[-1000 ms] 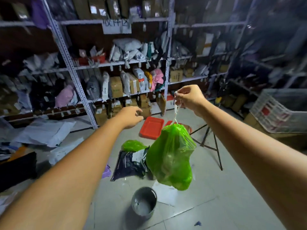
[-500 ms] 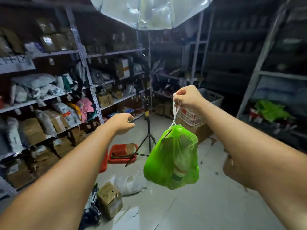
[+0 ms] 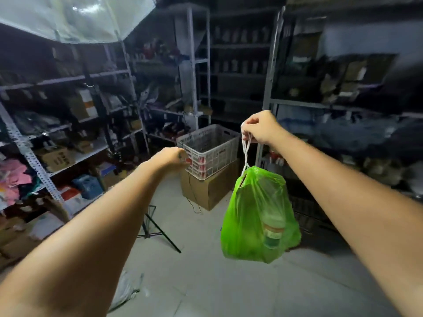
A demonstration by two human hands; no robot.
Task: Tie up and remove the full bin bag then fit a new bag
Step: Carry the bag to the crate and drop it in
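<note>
A full green bin bag (image 3: 258, 216) hangs in the air right of centre, cinched at the top by a white drawstring (image 3: 246, 152). My right hand (image 3: 261, 128) is shut on that drawstring and holds the bag clear of the floor. A bottle shows through the green plastic. My left hand (image 3: 172, 157) reaches forward at centre with its fingers curled and nothing visible in it. The bin is out of view.
Metal shelving (image 3: 194, 72) with boxes and parcels lines the left, back and right. A white plastic crate (image 3: 208, 149) sits on a cardboard box (image 3: 206, 191) ahead. A black tripod (image 3: 158, 229) stands on the grey floor, and a light umbrella (image 3: 75, 17) hangs top left.
The view has swung to the right: the bin, the red tray and the floor litter have left the frame. The crate and right-hand shelves came into view. The bag stays hanging from my right hand.
</note>
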